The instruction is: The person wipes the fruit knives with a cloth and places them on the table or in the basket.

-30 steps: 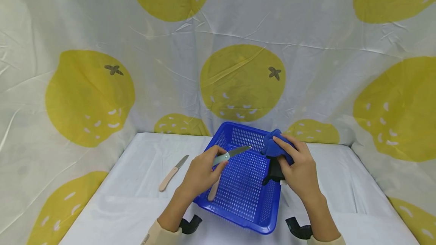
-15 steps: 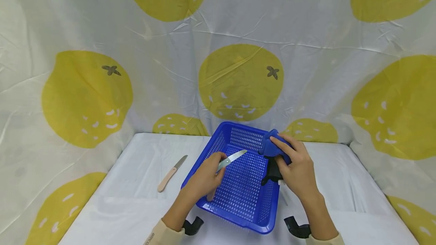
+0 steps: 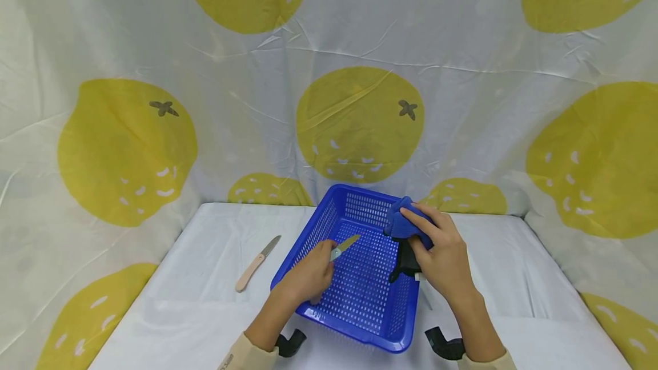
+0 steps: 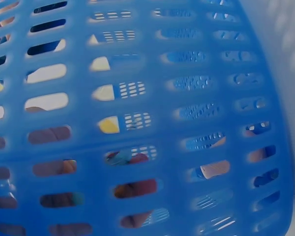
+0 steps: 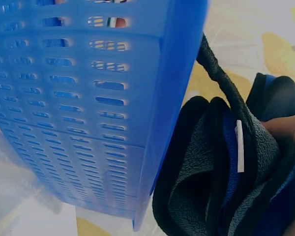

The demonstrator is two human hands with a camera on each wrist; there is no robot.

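A small knife point(image 3: 348, 243) with a smooth, pale blue handle and a short metal blade sits in the left hand point(image 3: 311, 276), whose fingers are wrapped round the handle, the blade pointing forward and to that hand's right. To the right of it, the right hand point(image 3: 442, 250) pinches a crumpled cloth point(image 3: 403, 221), thumb below and fingers above. Beneath the knife and between the 2 hands spreads a basket point(image 3: 365, 284) of blue plastic, rectangular and pierced with slots. Left of the left hand, a 2nd knife point(image 3: 252, 272), slim with a pinkish-tan handle, lies on the white-draped counter point(image 3: 200, 261). Beyond both hands hangs a creased curtain point(image 3: 247, 73) printed with yellow fruit.

The right wrist view alone reveals the cloth's folded layers, fuzzy grey pile, black edging and hanging loop; the left wrist view shows mostly the basket's slotted outer wall, with only slivers of fingers visible through it
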